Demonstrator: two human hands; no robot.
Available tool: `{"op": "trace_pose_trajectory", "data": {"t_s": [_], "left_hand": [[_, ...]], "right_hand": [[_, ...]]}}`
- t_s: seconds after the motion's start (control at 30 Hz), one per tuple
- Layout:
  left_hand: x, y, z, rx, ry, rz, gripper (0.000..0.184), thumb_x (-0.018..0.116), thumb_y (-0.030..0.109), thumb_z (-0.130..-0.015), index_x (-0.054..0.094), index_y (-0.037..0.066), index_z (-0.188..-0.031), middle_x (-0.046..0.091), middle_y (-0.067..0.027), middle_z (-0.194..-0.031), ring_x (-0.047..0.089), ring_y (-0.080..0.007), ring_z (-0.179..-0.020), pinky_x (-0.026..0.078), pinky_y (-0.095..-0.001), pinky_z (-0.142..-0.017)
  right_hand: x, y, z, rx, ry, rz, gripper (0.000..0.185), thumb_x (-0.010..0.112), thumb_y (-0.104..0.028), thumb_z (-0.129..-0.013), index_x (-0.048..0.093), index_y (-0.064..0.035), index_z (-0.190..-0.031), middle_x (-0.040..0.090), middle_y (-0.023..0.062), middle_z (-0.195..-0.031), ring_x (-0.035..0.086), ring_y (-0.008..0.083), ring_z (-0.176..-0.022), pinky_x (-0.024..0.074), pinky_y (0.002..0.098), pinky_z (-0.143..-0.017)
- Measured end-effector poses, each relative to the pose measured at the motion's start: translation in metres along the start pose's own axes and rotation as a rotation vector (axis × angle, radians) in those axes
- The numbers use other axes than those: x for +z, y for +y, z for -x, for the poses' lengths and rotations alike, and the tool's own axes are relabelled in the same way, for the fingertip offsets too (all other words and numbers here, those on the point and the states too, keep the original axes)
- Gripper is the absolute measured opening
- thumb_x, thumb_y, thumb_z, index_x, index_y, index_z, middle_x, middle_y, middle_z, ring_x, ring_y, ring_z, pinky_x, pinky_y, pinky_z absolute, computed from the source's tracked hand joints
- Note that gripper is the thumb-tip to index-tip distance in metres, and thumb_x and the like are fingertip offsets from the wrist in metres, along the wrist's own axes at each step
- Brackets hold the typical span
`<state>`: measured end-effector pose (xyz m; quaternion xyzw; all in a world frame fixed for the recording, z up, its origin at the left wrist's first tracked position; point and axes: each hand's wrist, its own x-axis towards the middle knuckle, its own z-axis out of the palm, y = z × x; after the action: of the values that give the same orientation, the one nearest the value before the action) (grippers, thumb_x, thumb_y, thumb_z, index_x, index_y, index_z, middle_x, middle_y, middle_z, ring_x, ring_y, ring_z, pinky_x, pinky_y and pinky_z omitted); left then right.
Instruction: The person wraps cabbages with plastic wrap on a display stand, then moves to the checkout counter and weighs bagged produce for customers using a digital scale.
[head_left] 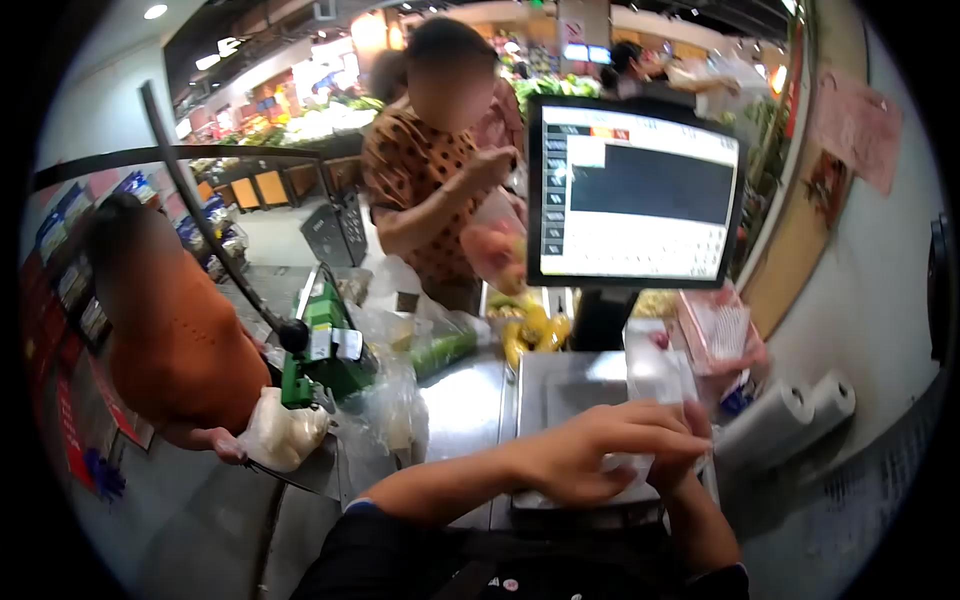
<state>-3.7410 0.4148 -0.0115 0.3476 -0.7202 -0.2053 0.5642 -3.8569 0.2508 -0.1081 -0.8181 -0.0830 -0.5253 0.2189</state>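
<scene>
My left hand (pixel 590 455) reaches across in front of me, fingers stretched out and thumb apart. It lies over or against my right hand (pixel 685 445), which comes up from below. The left hand hides most of the right hand's fingers, so I cannot tell whether they hold anything. Both hands are above the metal plate of a weighing scale (pixel 560 385). Just beyond the fingers is a whitish, see-through strip (pixel 652 370), perhaps plastic film, and its contact with my hands is unclear. A lit screen (pixel 635 195) stands on a dark post behind the scale.
Yellow fruit like bananas (pixel 535 328) lies behind the scale. White rolls (pixel 775 420) and a pink package (pixel 718 330) are on the right. Left stands a green tape device (pixel 325 345) near bagged greens (pixel 440 352). Two customers hold a bag of reddish fruit (pixel 492 252) and a white bag (pixel 280 430).
</scene>
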Motion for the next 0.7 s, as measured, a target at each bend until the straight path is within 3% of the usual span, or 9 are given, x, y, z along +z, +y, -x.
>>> {"op": "trace_pose_trajectory", "data": {"t_s": [0.07, 0.13, 0.17, 0.2, 0.3, 0.33, 0.47, 0.57, 0.7], "left_hand": [[-0.027, -0.020, 0.041, -0.095, 0.173, 0.464, 0.071, 0.059, 0.016, -0.074, 0.032, 0.006, -0.139, 0.046, -0.0145, -0.130, 0.041, -0.0271, -0.121, 0.028, -0.0430, -0.102], [-0.030, -0.067, 0.108, -0.674, 0.485, 0.558, 0.071, 0.057, 0.028, -0.080, 0.028, 0.005, -0.140, 0.041, -0.0124, -0.134, 0.034, -0.0217, -0.126, 0.028, -0.0348, -0.101], [-0.014, -0.086, 0.135, -1.057, 0.398, 0.460, 0.074, 0.047, 0.053, -0.085, 0.027, 0.008, -0.141, 0.039, -0.0073, -0.136, 0.032, -0.0191, -0.127, 0.026, -0.0391, -0.103], [0.011, -0.102, 0.156, -1.151, 0.319, 0.481, 0.074, 0.047, 0.053, -0.086, 0.027, 0.007, -0.140, 0.039, -0.0078, -0.136, 0.033, -0.0195, -0.127, 0.027, -0.0394, -0.103], [0.050, -0.122, 0.167, -1.018, 0.361, 0.684, 0.072, 0.047, 0.052, -0.086, 0.029, 0.007, -0.139, 0.038, -0.0094, -0.137, 0.034, -0.0207, -0.126, 0.027, -0.0402, -0.104], [0.049, -0.126, 0.166, -0.994, 0.370, 0.702, 0.071, 0.047, 0.052, -0.086, 0.029, 0.006, -0.139, 0.038, -0.0100, -0.137, 0.034, -0.0211, -0.126, 0.028, -0.0405, -0.104], [0.029, -0.133, 0.158, -0.951, 0.330, 0.704, 0.069, 0.046, 0.050, -0.087, 0.031, 0.005, -0.137, 0.036, -0.0121, -0.138, 0.036, -0.0226, -0.126, 0.029, -0.0417, -0.104], [0.003, -0.136, 0.150, -0.940, 0.280, 0.751, 0.067, 0.046, 0.049, -0.088, 0.032, 0.005, -0.136, 0.035, -0.0137, -0.139, 0.037, -0.0238, -0.126, 0.029, -0.0425, -0.105], [-0.026, -0.152, 0.169, -0.754, 0.201, 1.208, 0.065, 0.045, 0.047, -0.089, 0.034, 0.004, -0.135, 0.034, -0.0158, -0.140, 0.039, -0.0254, -0.125, 0.030, -0.0436, -0.105]], "right_hand": [[0.000, 0.003, -0.013, -0.149, 0.143, 0.140, 0.047, 0.049, -0.005, -0.087, 0.023, 0.0037, -0.125, 0.055, 0.0136, -0.080, 0.053, 0.0198, -0.066, 0.0457, 0.0290, -0.058], [-0.006, -0.014, -0.037, -0.148, 0.271, 0.076, 0.044, 0.049, -0.006, -0.086, 0.025, 0.0039, -0.122, 0.055, 0.0134, -0.077, 0.051, 0.0199, -0.059, 0.0445, 0.0291, -0.053], [-0.011, -0.017, -0.046, -0.197, 0.245, 0.117, 0.047, 0.051, -0.008, -0.085, 0.024, 0.0038, -0.122, 0.054, 0.0132, -0.076, 0.050, 0.0202, -0.058, 0.0437, 0.0300, -0.052], [-0.014, -0.023, -0.056, -0.256, 0.181, 0.171, 0.050, 0.053, -0.011, -0.085, 0.022, 0.0038, -0.121, 0.053, 0.0129, -0.075, 0.049, 0.0205, -0.057, 0.0429, 0.0308, -0.052], [-0.001, -0.047, -0.077, -0.343, 0.040, 0.338, 0.053, 0.061, -0.023, -0.084, 0.026, 0.0051, -0.113, 0.051, 0.0126, -0.071, 0.047, 0.0200, -0.056, 0.0421, 0.0314, -0.055], [0.005, -0.044, -0.084, -0.457, 0.120, 0.227, 0.062, 0.059, -0.019, -0.084, 0.015, 0.0063, -0.119, 0.051, 0.0128, -0.070, 0.047, 0.0192, -0.056, 0.0414, 0.0308, -0.054], [0.019, -0.030, -0.077, -0.446, 0.202, 0.058, 0.058, 0.055, -0.012, -0.087, 0.013, 0.0062, -0.123, 0.052, 0.0131, -0.073, 0.050, 0.0196, -0.057, 0.0422, 0.0289, -0.054], [0.019, -0.032, -0.070, -0.407, 0.057, -0.052, 0.074, 0.052, -0.005, -0.082, -0.001, -0.0073, -0.134, 0.053, 0.0147, -0.083, 0.044, 0.0198, -0.056, 0.0385, 0.0318, -0.051], [0.031, -0.017, -0.068, -0.404, 0.137, -0.063, 0.066, 0.049, -0.003, -0.083, 0.010, -0.0030, -0.136, 0.054, 0.0121, -0.070, 0.046, 0.0186, -0.051, 0.0383, 0.0291, -0.048]]}}
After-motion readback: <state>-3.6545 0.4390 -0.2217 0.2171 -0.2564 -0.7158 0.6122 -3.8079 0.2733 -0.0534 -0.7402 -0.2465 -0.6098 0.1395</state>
